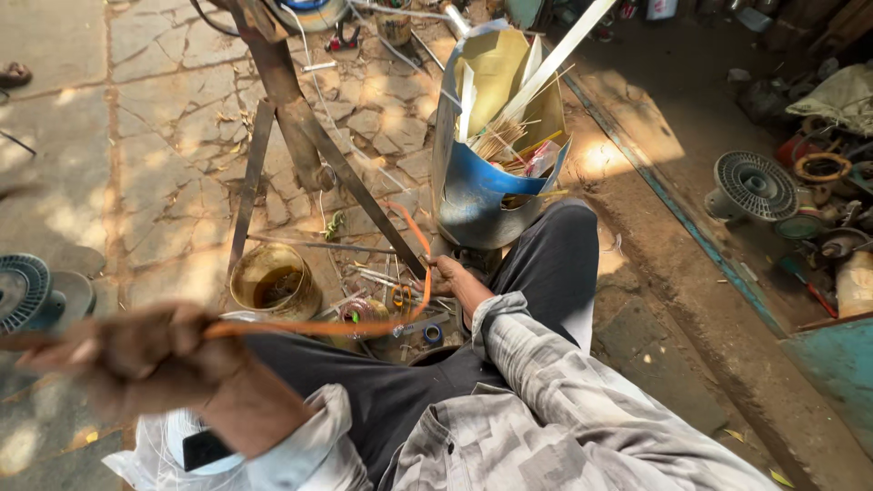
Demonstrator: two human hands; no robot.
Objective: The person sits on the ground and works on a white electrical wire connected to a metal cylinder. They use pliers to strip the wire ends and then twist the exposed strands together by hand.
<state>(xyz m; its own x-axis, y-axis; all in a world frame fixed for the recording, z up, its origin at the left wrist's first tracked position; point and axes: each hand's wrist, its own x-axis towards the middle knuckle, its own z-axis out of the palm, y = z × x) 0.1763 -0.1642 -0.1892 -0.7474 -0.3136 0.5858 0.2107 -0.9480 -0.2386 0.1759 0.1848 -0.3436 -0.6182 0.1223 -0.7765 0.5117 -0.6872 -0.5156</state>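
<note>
My left hand (136, 356) is raised close to the camera at the lower left, blurred, with its fingers closed on one end of a thin orange wire (364, 325). The wire runs right across my dark trousers, then bends up in a loop by my right hand (452, 277). That hand is low by my knee, closed on the wire's other part. It hovers just above several small tools and tape rolls (382, 305) lying on the stone floor.
A cut-open blue drum (482, 195) holding sticks and paper stands ahead of my knee. Rusty metal stand legs (300, 136) rise at centre left, with a yellow tin (273, 282) beside them. Fan motor parts lie at right (753, 186) and left (23, 291). A white bag (150, 459) lies below.
</note>
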